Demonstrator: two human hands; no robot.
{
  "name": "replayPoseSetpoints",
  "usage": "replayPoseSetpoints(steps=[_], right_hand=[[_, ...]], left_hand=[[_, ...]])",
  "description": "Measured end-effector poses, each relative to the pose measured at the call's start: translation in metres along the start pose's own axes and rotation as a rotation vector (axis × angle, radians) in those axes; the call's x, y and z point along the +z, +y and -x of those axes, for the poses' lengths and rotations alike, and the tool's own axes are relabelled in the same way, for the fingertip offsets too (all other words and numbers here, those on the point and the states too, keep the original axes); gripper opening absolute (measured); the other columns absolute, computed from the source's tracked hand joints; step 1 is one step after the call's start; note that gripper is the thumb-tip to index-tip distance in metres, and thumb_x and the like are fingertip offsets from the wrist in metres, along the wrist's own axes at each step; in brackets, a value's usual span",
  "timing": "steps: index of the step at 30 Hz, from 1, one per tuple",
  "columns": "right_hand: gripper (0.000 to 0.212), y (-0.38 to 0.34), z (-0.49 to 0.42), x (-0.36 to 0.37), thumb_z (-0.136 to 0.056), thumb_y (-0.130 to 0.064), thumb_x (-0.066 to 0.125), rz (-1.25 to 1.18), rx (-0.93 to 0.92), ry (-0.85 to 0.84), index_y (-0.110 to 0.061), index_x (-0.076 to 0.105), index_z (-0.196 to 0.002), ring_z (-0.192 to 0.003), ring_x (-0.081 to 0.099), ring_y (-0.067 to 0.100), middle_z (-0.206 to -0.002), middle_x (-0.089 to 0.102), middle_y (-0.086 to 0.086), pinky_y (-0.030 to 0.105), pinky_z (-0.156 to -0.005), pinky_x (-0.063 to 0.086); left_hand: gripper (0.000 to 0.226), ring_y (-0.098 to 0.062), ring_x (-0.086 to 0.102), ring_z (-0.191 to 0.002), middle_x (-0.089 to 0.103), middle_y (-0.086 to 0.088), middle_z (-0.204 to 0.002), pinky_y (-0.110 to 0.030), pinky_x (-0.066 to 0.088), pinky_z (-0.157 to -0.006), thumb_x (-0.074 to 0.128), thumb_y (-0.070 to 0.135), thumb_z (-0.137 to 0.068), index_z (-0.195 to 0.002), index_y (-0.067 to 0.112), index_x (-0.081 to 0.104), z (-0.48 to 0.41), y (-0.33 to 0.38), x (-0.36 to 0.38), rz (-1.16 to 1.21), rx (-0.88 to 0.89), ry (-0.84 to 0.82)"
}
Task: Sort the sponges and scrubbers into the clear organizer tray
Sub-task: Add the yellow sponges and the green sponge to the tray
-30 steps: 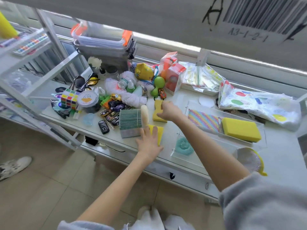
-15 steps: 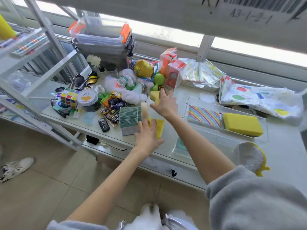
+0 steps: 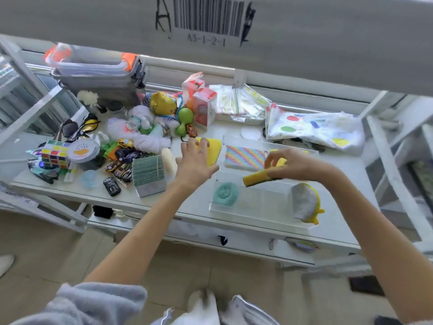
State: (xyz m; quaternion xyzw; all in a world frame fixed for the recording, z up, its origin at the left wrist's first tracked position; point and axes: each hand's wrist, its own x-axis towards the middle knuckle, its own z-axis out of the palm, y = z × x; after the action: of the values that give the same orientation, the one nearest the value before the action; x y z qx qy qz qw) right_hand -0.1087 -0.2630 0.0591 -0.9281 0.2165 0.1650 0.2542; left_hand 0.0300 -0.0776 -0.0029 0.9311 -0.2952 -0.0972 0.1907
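Observation:
My right hand (image 3: pixel 297 164) pinches a yellow sponge with a green scrub side (image 3: pixel 259 178), tilted above the clear organizer tray (image 3: pixel 257 222). The tray holds a teal round scrubber (image 3: pixel 226 194) at the front left, a silver and yellow scrubber (image 3: pixel 304 205) at the front right, and a rainbow-striped sponge (image 3: pixel 244 158) at the back. My left hand (image 3: pixel 195 161) lies with spread fingers over another yellow sponge (image 3: pixel 214 150) just left of the tray; no firm grip shows.
Left of the sponges lie a green bristle pad (image 3: pixel 148 171), a cream roll (image 3: pixel 169 160), toy cars (image 3: pixel 112 186), a puzzle cube (image 3: pixel 56 156) and white mesh puffs (image 3: pixel 150 143). A spotted cloth (image 3: pixel 314 129) lies behind the tray. A shelf beam (image 3: pixel 234 31) hangs overhead.
My right hand has swung right from the clutter to above the tray, now carrying a yellow and green sponge. My left hand has reached farther back onto the other yellow sponge.

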Motion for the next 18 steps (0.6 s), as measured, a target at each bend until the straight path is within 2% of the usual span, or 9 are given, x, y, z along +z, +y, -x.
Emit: replayPoseSetpoints(steps=[4,8,11,13,16,18], right_hand=[[0.026,0.008,0.008,0.005,-0.085,-0.032,0.062,-0.028,0.024,0.009,-0.016,0.070,-0.104,-0.091,0.056,0.019,-0.105,0.065,0.005,0.029,-0.077,0.044],[0.034,0.003,-0.010,0.031,-0.087,-0.034,0.059,-0.024,0.100,-0.096,-0.009,0.069,-0.107,-0.086,0.059,0.019,-0.103,0.069,0.011,0.033,-0.077,0.051],[0.038,0.003,-0.028,0.049,-0.088,-0.039,0.058,-0.040,0.152,-0.081,-0.005,0.069,-0.103,-0.078,0.057,0.018,-0.092,0.067,0.012,0.026,-0.061,0.047],[0.041,-0.001,-0.035,0.055,-0.088,-0.042,0.059,-0.044,0.137,-0.052,-0.005,0.068,-0.103,-0.080,0.057,0.019,-0.089,0.063,0.009,0.023,-0.057,0.043],[0.040,-0.009,-0.044,0.064,-0.087,-0.039,0.062,-0.034,0.116,-0.031,-0.004,0.066,-0.107,-0.092,0.061,0.023,-0.099,0.066,0.012,0.031,-0.073,0.050],[0.038,-0.011,-0.049,0.068,-0.088,-0.036,0.062,-0.019,0.112,-0.012,-0.004,0.066,-0.108,-0.095,0.061,0.025,-0.107,0.068,0.014,0.034,-0.076,0.050]], left_hand=[[0.058,-0.033,0.030,-0.128,0.034,-0.015,-0.135,-0.049,0.043,-0.090,0.064,0.038,-0.083,-0.130,0.013,0.041,0.000,0.020,0.006,-0.023,0.046,-0.015],[0.055,-0.032,0.030,-0.127,0.035,-0.013,-0.134,-0.048,0.042,-0.091,0.064,0.035,-0.082,-0.128,0.014,0.043,0.002,0.031,0.010,-0.013,0.070,-0.029],[0.056,-0.032,0.031,-0.127,0.036,-0.013,-0.134,-0.048,0.042,-0.092,0.065,0.034,-0.081,-0.129,0.015,0.043,0.002,0.033,0.010,-0.023,0.078,-0.025],[0.057,-0.031,0.032,-0.127,0.037,-0.013,-0.133,-0.048,0.042,-0.093,0.066,0.034,-0.080,-0.129,0.015,0.044,0.002,0.033,0.010,-0.030,0.077,-0.017],[0.057,-0.031,0.032,-0.126,0.037,-0.013,-0.133,-0.047,0.042,-0.094,0.066,0.032,-0.079,-0.129,0.016,0.044,0.001,0.035,0.011,-0.013,0.084,-0.002],[0.057,-0.030,0.032,-0.126,0.038,-0.013,-0.133,-0.046,0.041,-0.094,0.067,0.030,-0.079,-0.129,0.015,0.044,-0.001,0.037,0.012,0.006,0.105,-0.001]])
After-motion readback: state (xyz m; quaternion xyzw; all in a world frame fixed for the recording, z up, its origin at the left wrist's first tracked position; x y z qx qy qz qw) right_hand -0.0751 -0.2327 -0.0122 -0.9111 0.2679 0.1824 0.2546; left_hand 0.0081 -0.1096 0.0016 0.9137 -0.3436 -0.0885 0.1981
